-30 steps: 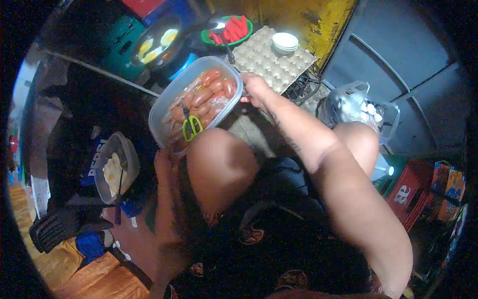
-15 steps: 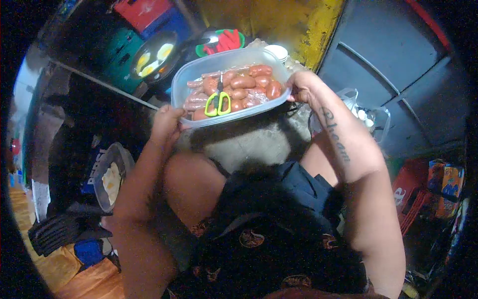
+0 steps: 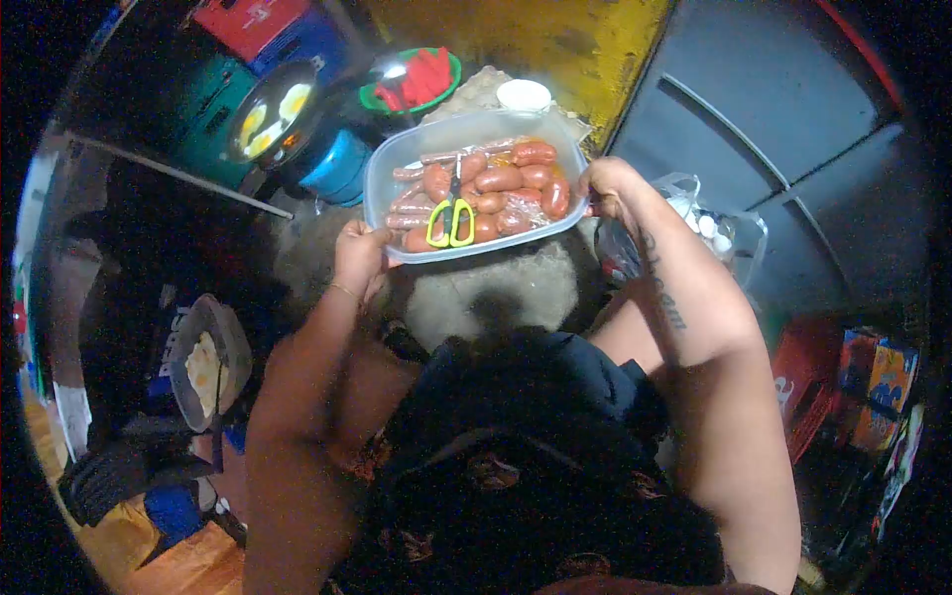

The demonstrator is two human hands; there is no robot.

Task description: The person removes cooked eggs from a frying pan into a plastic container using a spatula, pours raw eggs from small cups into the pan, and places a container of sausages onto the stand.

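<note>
A clear plastic food container (image 3: 383, 188) is held up in front of me between both hands. Sausages (image 3: 498, 179) fill it, some plump and short, some long and thin. On top of them lies a pair of scissors (image 3: 451, 222) with lime-green handles, its dark blades pointing away from me. My left hand (image 3: 361, 252) grips the near left corner, thumb over the rim. My right hand (image 3: 609, 188) is closed on the right end. The fingers under the container are hidden.
At the back left, a frying pan (image 3: 275, 111) with eggs sits near a blue gas canister (image 3: 338, 169). A green bowl (image 3: 410, 79) holds red pieces. A white tub (image 3: 524, 96) stands behind the container. Left, another plastic container (image 3: 210, 362) holds cooked eggs; right, a plastic bag (image 3: 709, 233) holds eggs.
The container has shifted slightly right and down in view, both hands still on it. The blue gas canister now shows more fully, and the view has tilted a little.
</note>
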